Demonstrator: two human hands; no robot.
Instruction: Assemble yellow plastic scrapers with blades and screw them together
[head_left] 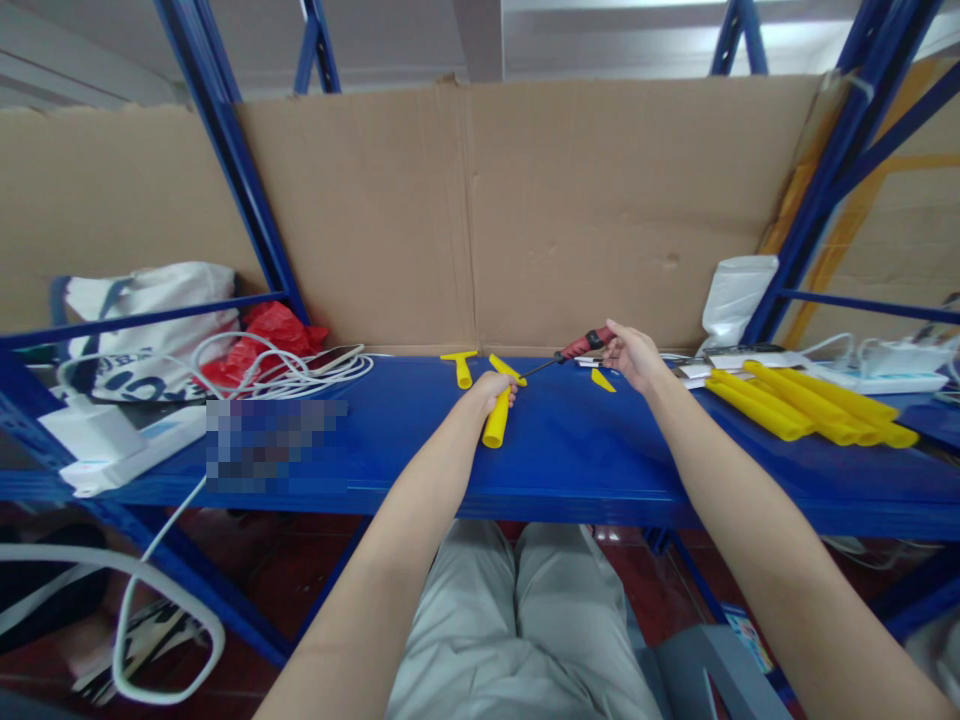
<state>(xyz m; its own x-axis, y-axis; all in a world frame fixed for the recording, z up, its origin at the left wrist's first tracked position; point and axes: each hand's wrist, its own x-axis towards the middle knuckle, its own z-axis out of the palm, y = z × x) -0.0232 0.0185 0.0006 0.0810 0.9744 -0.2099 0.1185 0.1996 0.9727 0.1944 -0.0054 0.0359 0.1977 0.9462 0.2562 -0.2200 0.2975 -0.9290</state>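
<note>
My left hand (499, 388) is wrapped round a yellow T-shaped handle (495, 428), whose hollow round end points towards me. The crosspiece shows beyond my fingers. My right hand (628, 352) grips the far end of a screwdriver (585, 345) with a red and black handle. Its dark shaft slants down to the left, and the tip is by my left fingers; whether it touches the yellow handle I cannot tell. Another yellow T-shaped handle (463, 370) lies just left of my left hand. A small yellow triangular blade-like piece (602, 380) rests below my right hand.
Several yellow tubes (795, 405) lie at the right of the blue table (585, 450). White cables (315, 375), a red plastic bag (266, 345) and a white power strip (150, 450) are at the left. Cardboard (570, 210) walls off the back.
</note>
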